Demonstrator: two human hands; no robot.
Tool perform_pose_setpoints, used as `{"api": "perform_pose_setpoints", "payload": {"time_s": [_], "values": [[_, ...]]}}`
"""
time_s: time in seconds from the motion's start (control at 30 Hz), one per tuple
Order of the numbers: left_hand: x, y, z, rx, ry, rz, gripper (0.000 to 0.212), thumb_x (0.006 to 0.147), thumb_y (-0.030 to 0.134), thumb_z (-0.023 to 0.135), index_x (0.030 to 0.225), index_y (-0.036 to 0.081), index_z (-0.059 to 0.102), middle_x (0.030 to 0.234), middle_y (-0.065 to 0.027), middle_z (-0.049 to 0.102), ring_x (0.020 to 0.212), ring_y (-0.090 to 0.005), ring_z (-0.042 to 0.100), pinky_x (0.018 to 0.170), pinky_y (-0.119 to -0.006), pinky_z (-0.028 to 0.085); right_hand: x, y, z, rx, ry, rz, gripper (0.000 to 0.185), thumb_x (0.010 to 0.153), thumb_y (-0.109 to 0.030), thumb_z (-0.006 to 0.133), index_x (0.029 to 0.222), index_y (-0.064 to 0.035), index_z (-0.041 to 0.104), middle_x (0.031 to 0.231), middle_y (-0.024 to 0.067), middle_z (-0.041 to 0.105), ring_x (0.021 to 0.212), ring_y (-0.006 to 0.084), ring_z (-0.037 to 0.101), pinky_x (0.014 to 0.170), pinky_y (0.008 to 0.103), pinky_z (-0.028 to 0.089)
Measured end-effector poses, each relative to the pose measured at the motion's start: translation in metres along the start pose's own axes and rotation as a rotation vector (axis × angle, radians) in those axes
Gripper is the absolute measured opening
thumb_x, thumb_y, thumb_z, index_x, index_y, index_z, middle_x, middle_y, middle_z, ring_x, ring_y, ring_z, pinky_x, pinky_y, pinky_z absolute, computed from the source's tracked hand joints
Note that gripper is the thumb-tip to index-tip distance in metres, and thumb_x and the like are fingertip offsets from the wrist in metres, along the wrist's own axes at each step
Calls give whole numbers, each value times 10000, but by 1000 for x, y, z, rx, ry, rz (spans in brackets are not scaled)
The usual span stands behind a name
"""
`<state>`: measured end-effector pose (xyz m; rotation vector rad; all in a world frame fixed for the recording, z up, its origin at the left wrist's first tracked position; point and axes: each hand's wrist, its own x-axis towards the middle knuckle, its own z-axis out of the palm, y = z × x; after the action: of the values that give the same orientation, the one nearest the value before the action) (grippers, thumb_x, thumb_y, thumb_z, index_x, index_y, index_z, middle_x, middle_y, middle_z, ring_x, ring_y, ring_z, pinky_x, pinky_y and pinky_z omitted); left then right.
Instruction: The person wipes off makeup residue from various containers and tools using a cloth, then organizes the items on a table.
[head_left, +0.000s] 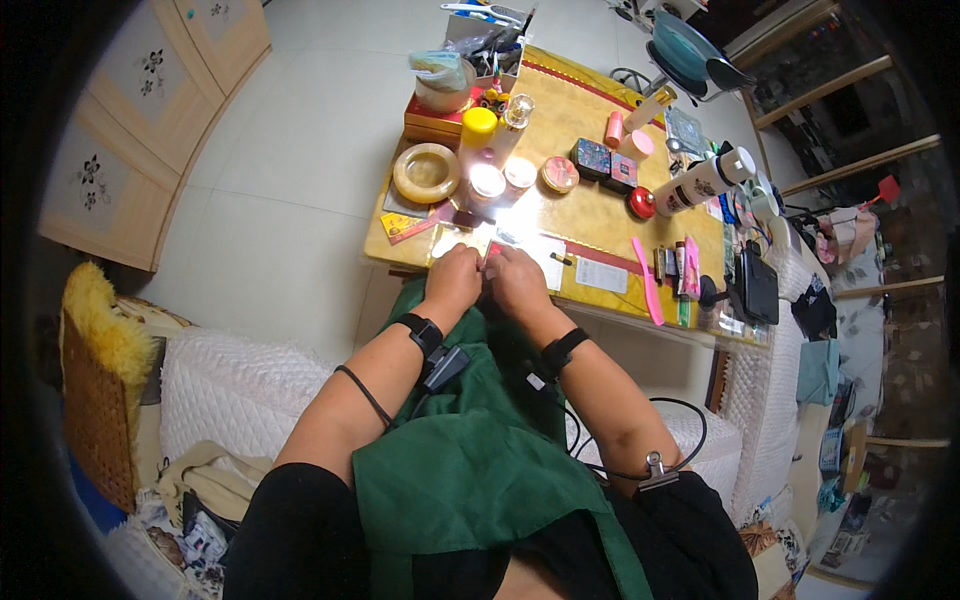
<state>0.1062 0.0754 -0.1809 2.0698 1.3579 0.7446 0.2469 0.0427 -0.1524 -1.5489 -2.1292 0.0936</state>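
My left hand (453, 280) and my right hand (520, 280) meet at the near edge of the table, thumbs and fingertips close together. Between them shows a small red item (493, 252), pinched in the fingers; most of it is covered, so its kind cannot be told. Just beyond, two round cosmetic jars (487, 182) shine under a strong glare. White paper (553, 259) lies by my right knuckles, with a small black-and-gold piece (561, 259) on it. Left of my left hand is a yellow-and-red card (405, 227).
A stone ashtray (399, 182), a yellow-capped bottle (478, 129) and a pump bottle (514, 124) stand at the left of the table (600, 217). To the right are a pink comb (647, 281), a white flask (701, 184) and a black mirror (756, 286). Cables (705, 435) hang by my right arm.
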Motion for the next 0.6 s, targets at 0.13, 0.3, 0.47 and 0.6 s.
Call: {"api": "perform_pose_setpoints", "payload": {"time_s": [0.13, 0.3, 0.47, 0.6], "values": [[-2, 7, -8, -17, -20, -17, 94, 709, 87, 678, 746, 41, 605, 828, -143, 586, 785, -338, 593, 707, -422, 482, -10, 5, -16, -40, -50, 27, 46, 690, -70, 606, 714, -35, 587, 736, 128, 549, 741, 303, 557, 665, 397, 463], [0, 8, -8, -10, -32, -30, 86, 708, 85, 670, 754, 46, 609, 832, -141, 587, 795, -335, 593, 715, -424, 480, -7, 8, -7, -42, -33, -1, 41, 705, -83, 591, 729, -50, 588, 731, 136, 559, 740, 322, 562, 648, 421, 458], [0, 3, -3, -16, -36, -14, 39, 710, 50, 609, 743, 46, 588, 822, -143, 581, 799, -343, 585, 721, -426, 475, -1, -3, -6, 4, -77, 87, 80, 683, -34, 590, 760, -55, 598, 763, 141, 580, 778, 325, 569, 691, 412, 464], [-2, -1, -7, -43, -19, 23, 131, 702, 54, 620, 819, 28, 568, 853, -147, 575, 826, -334, 571, 733, -412, 467, -21, 17, -38, 132, 2, 369, 193, 735, -20, 571, 919, -66, 605, 923, 144, 614, 884, 348, 578, 771, 428, 469]]}}
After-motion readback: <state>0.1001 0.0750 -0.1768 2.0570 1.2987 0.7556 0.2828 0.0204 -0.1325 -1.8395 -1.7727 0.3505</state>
